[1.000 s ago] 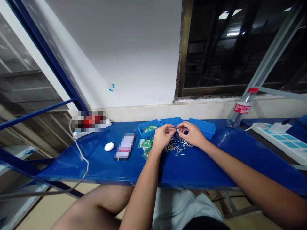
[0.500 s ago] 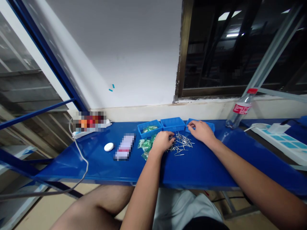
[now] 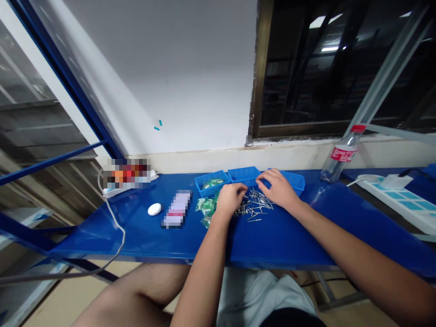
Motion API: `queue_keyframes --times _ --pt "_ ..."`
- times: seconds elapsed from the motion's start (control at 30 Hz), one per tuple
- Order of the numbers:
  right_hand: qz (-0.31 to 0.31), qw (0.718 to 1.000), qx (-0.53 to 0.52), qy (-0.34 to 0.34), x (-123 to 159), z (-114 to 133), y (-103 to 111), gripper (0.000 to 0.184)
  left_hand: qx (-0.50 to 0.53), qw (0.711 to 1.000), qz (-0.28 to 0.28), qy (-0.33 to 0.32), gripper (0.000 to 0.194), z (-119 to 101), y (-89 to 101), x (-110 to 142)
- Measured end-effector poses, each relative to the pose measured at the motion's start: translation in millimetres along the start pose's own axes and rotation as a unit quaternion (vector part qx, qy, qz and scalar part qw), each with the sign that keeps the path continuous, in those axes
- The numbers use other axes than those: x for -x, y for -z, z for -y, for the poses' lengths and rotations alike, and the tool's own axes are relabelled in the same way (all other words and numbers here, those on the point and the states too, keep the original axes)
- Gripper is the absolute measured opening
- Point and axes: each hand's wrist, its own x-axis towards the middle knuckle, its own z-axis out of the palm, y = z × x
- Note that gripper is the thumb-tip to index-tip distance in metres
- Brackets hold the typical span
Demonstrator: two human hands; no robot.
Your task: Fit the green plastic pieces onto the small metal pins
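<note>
A loose pile of thin silver rivets (image 3: 256, 204) with long pins lies on the blue table. At the pile's left edge is my left hand (image 3: 231, 199), thumb and fingers drawn together in a pinch; what they hold, if anything, is too small to make out. My right hand (image 3: 279, 190) hovers at the pile's far right side, empty as far as I can see, thumb and fingertips curved and a little apart. Behind the hands stand a middle blue bin (image 3: 243, 174) and a right blue bin (image 3: 295, 180), the latter partly covered by my right hand.
Green-and-clear small packets (image 3: 205, 205) lie left of my left hand, with more in the left blue bin (image 3: 213, 182). Further left are a pixelated flat item (image 3: 177, 208) and a white round object (image 3: 154, 209). A bottle (image 3: 342, 154) and power strip (image 3: 402, 200) stand right.
My right hand has moved left, from over the right bin to the pile's far edge near my left hand. The left hand has stayed at the pile, its fingers drawing closer together.
</note>
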Motion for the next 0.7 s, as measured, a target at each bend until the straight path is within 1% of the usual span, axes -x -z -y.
queue_keyframes --times 0.1,0.17,0.23,0.33,0.4,0.53,0.63,0.7 --pt "0.031 0.998 -0.055 0.019 2.3 15.4 -5.3 0.016 0.094 0.995 -0.032 0.001 0.023 -2.3 0.1 -1.8" --pt "0.044 0.994 -0.098 0.011 3.7 23.4 -9.3 0.016 0.158 0.986 -0.048 0.009 0.021 -3.8 -0.3 -3.5" --pt "0.04 0.989 -0.143 -0.018 4.6 29.1 -12.9 0.015 0.214 0.975 -0.062 0.021 0.018 -5.1 -0.8 -5.2" --pt "0.017 0.976 -0.203 -0.077 5.0 33.2 -17.3 0.014 0.276 0.957 -0.071 0.047 0.015 -7.1 -0.8 -6.7" --pt "0.001 0.967 -0.231 -0.11 5.5 32.9 -20.2 0.014 0.296 0.951 -0.069 0.062 0.015 -8.7 -0.1 -6.6" --pt "-0.023 0.942 -0.299 -0.153 7.1 27.8 -28.3 0.016 0.301 0.949 -0.055 0.08 0.018 -11.1 -0.1 -5.3" --pt "-0.031 0.92 -0.349 -0.174 7.4 23.7 -33.8 0.022 0.323 0.943 -0.045 0.072 0.023 -11.6 -2.7 -4.7" --pt "-0.031 0.915 -0.359 -0.183 6.7 21.6 -34.7 0.024 0.332 0.941 -0.039 0.056 0.029 -11.6 -5.4 -4.3"
